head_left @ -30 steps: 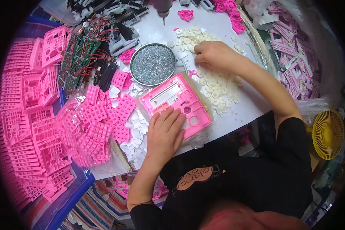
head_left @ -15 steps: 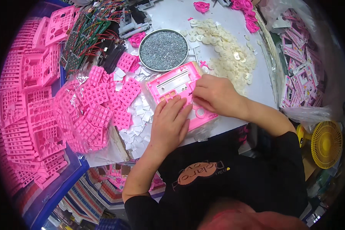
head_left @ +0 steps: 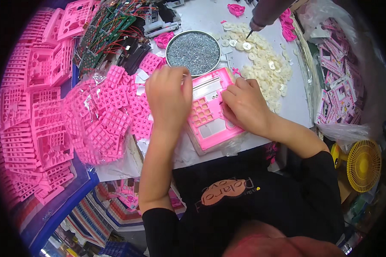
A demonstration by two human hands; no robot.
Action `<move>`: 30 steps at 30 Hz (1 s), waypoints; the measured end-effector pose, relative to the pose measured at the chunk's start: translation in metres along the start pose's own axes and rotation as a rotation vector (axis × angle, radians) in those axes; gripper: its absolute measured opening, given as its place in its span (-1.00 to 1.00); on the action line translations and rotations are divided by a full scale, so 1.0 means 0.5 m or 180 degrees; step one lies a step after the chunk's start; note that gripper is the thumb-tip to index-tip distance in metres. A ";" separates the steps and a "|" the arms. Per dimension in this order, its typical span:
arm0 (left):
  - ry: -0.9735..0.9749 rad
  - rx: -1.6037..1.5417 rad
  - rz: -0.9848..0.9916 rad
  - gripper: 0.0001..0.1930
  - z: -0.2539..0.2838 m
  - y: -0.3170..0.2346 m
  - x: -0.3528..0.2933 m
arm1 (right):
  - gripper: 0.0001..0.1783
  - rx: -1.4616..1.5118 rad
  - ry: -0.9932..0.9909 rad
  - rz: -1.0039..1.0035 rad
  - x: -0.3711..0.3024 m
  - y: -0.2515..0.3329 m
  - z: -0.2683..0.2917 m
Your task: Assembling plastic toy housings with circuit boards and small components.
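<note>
A pink plastic housing with square key openings and a long silver strip lies on a block in front of me. Over its upper left edge, just below the round tin of screws, my left hand is raised with its fingers bent in; what they hold, if anything, is hidden. My right hand rests at the housing's right side, its thumb and fingertips pinched close to the surface. Whether a small part sits in that pinch cannot be seen.
A dark electric screwdriver hangs bit-down over cream round discs. To the left are bagged pink keypads, stacked pink housings and wired green circuit boards. Printed cards and a yellow fan are at right.
My left hand has lifted off the housing and moved up and left toward the tin, uncovering the key openings. The right hand stays at the housing. The screwdriver has come into view above.
</note>
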State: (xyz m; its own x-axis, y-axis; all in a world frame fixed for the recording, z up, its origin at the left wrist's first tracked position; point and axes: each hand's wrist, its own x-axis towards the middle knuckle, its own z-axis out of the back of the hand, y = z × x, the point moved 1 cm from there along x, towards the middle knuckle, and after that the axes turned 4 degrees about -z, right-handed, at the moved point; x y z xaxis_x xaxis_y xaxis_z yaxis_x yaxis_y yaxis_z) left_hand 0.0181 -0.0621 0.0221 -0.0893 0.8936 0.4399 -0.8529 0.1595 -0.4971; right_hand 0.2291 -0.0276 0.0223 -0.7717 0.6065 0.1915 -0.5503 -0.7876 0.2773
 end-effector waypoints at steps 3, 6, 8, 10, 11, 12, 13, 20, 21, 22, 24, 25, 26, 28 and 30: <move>0.0297 0.0813 -0.0239 -0.84 -0.058 0.050 0.078 | -0.79 0.0097 0.0166 0.0106 0.006 -0.008 0.016; 0.0616 0.1017 -0.0258 -0.85 -0.068 0.071 0.087 | -0.78 0.1029 0.0329 -0.0347 0.033 -0.051 0.081; 0.0633 0.0959 -0.0265 -0.86 -0.069 0.076 0.089 | -0.73 0.1790 -0.0672 -0.0514 0.065 -0.095 0.115; 0.0558 0.0844 -0.0325 -0.88 -0.072 0.071 0.096 | -0.66 0.2260 -0.2230 0.0073 0.149 -0.131 0.150; 0.0778 0.0876 -0.0359 -0.87 -0.065 0.057 0.104 | -0.60 0.2960 -0.1901 0.0201 0.194 -0.179 0.160; 0.0749 0.0927 -0.0477 -0.87 -0.071 0.056 0.108 | -0.54 0.3673 -0.1538 0.0333 0.226 -0.214 0.161; 0.0726 0.0986 -0.0581 -0.87 -0.075 0.058 0.108 | -0.45 0.3683 -0.1305 0.0388 0.262 -0.173 0.179; 0.0938 0.1025 -0.0788 -0.86 -0.075 0.076 0.110 | -0.54 0.4206 -0.0081 -0.0101 0.316 -0.050 0.225; 0.0857 0.1020 -0.0779 -0.86 -0.076 0.075 0.111 | -0.56 0.4457 0.0133 0.0060 0.300 -0.061 0.225; 0.0775 0.1017 -0.0770 -0.85 -0.076 0.073 0.112 | -0.56 0.4478 0.0019 -0.0022 0.282 -0.053 0.212; 0.0638 0.1029 -0.0677 -0.83 -0.084 0.071 0.116 | -0.55 0.4502 -0.0222 -0.0205 0.243 -0.041 0.187; 0.0583 0.1056 -0.0585 -0.82 -0.088 0.073 0.118 | -0.55 0.4331 -0.0370 -0.0409 0.224 -0.037 0.178; 0.0522 0.1100 -0.0485 -0.81 -0.085 0.072 0.119 | -0.54 0.4164 -0.0510 -0.0594 0.207 -0.037 0.171; 0.0984 0.0405 -0.0159 -0.81 -0.056 0.038 0.119 | -0.57 0.3993 -0.0721 -0.0336 0.156 -0.035 0.167; 0.1237 -0.0812 0.0060 -0.82 -0.031 -0.007 0.078 | -0.53 0.4283 -0.0538 -0.0580 0.098 -0.033 0.182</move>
State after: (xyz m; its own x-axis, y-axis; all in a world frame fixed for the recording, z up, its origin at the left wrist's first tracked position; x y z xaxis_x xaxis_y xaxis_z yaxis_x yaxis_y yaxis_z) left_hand 0.0256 -0.0212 0.0293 0.1372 0.9805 0.1404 -0.6949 0.1963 -0.6918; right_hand 0.2293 0.0249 0.1130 -0.6210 0.7715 0.1386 0.1682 -0.0415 0.9849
